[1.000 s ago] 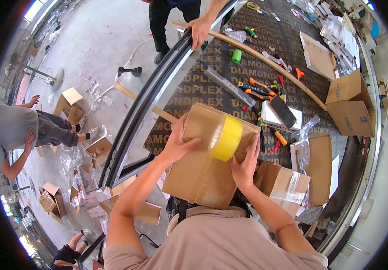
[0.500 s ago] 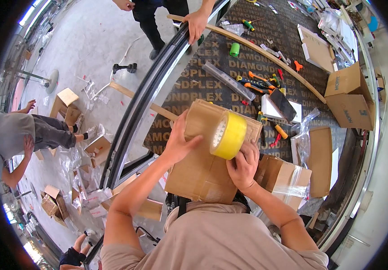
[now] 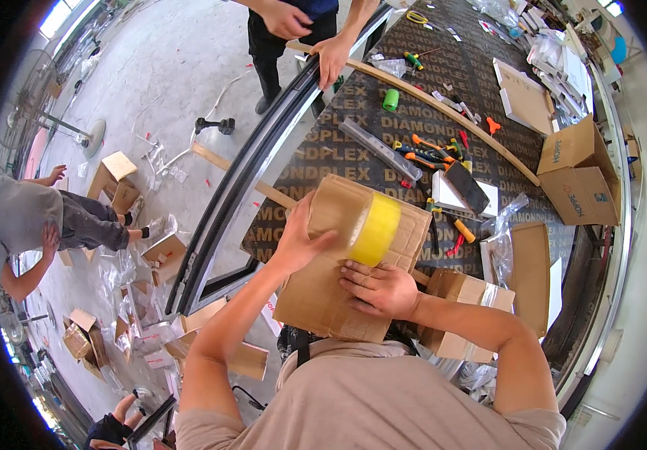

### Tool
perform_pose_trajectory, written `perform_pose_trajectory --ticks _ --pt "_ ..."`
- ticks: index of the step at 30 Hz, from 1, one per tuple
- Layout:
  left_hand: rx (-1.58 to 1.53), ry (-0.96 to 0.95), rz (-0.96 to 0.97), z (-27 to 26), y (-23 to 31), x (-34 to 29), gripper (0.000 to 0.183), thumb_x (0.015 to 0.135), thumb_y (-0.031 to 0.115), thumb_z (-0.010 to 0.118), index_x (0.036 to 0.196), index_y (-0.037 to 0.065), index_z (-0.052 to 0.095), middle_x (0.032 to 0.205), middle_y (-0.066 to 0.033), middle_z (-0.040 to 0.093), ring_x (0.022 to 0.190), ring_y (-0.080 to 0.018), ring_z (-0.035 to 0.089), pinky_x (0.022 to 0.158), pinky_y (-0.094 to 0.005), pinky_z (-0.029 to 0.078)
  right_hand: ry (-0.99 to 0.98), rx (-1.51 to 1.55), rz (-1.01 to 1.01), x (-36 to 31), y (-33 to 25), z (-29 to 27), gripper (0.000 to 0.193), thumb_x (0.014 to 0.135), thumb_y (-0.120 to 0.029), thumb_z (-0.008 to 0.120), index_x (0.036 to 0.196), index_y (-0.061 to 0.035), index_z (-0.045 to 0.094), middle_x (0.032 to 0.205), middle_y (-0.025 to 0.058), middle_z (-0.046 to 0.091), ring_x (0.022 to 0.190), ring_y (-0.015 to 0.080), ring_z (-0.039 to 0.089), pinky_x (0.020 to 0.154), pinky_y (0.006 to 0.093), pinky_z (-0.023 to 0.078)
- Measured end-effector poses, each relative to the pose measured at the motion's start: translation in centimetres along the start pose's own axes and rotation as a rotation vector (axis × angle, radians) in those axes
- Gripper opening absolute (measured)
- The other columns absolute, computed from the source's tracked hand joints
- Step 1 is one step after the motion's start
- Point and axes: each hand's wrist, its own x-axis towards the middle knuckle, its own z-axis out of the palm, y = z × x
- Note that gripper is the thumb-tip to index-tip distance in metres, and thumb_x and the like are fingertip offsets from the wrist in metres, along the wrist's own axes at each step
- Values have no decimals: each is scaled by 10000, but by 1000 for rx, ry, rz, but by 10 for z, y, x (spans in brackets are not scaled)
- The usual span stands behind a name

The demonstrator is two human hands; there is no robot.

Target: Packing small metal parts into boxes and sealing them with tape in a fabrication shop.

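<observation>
A flat brown cardboard box (image 3: 316, 300) lies in front of my body. My left hand (image 3: 298, 236) grips its left edge, the fingers going round the edge and the thumb stretched over the top face. A wide roll of yellow packing tape (image 3: 380, 229) stands on edge on the cardboard, right of my left thumb. Just below the roll, my right hand (image 3: 380, 289) rests on the box with its fingers stretched out and slightly apart. Its upper fingertips come up to the roll's lower edge. The underside of the box is hidden.
A dark printed tabletop (image 3: 323, 161) holds pliers (image 3: 422, 155), a long wooden strip (image 3: 451, 112) and an open carton (image 3: 580, 172). A taped carton (image 3: 469, 307) sits at my right. Across a black frame (image 3: 244, 180), a co-worker's hand (image 3: 333, 60) grips its end. Boxes litter the floor.
My right hand has come off the side of the tape roll and moved left and down onto the cardboard. The roll has turned slightly. My left hand keeps its hold.
</observation>
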Motion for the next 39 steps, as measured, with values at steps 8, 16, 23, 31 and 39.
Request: perform_pose_trajectory --ticks 8,16,23,31,39 --pt "66 150 57 -2 21 -12 671 806 314 661 1333 3 387 1313 -195 429 1243 -345 369 1046 -405 286 33 4 10 -2 3 0 412 791 -289 651 1150 -94 591 1243 56 572 1148 174 552 841 313 481" --pt "-112 39 197 14 96 -30 396 909 266 570 1156 -30 484 1072 -185 587 1016 -288 576 858 -357 441 50 47 15 -4 0 5 410 834 -303 598 1152 -43 587 1276 88 552 1084 207 578 980 355 422" --pt "-49 33 160 -4 120 -18 246 882 205 607 947 -26 553 781 -125 592 672 -194 554 604 -298 432 114 94 -8 -5 0 6 396 846 -312 580 1116 -24 596 1263 109 554 1164 222 526 1046 369 373" --pt "119 -145 -52 -33 124 -55 392 865 351 615 908 -37 584 734 -189 605 660 -288 596 595 -377 447 94 91 -3 -6 1 3 396 824 -286 617 1121 -25 595 1228 121 575 1165 228 529 1050 387 368" --pt "183 -253 -330 -17 90 -121 500 839 468 609 814 -26 535 736 -205 583 660 -326 583 593 -397 443 107 115 -7 -6 1 7 369 820 -286 617 1091 -36 601 1152 105 609 1094 235 566 1036 383 380"
